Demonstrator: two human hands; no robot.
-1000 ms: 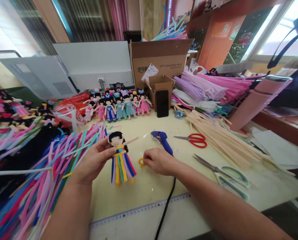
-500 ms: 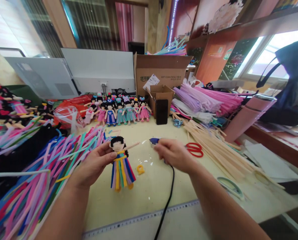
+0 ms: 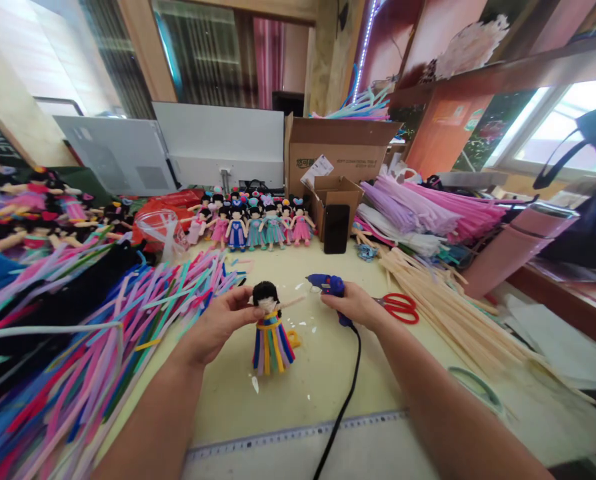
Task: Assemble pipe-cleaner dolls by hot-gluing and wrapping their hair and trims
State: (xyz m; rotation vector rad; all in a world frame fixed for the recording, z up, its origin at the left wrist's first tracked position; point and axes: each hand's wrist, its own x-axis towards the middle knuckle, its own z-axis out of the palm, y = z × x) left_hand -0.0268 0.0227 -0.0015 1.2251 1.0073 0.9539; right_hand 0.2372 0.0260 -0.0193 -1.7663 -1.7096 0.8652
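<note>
My left hand [image 3: 218,325] pinches a pipe-cleaner doll [image 3: 272,343] at the side of its head. The doll is upright, with black hair, a yellow band and a striped skirt of blue, yellow, green and lilac. One pale arm sticks out to its right. My right hand [image 3: 357,305] closes around a blue glue gun [image 3: 330,285], whose nozzle points left toward the doll's arm. Its black cord [image 3: 351,393] runs down toward me. A yellow curled pipe cleaner [image 3: 294,338] lies just behind the skirt, partly hidden by it.
Red-handled scissors [image 3: 401,309] lie right of the glue gun, near beige pipe cleaners [image 3: 443,313]. Colourful pipe cleaners [image 3: 128,340] heap up at left. Finished dolls [image 3: 255,227] stand in rows behind, beside a black phone [image 3: 337,229]. A ruler strip [image 3: 278,433] crosses the front.
My right hand has shifted back along the glue gun, so more of its body shows. The view has turned a little left, and the doll's skirt has turned slightly.
</note>
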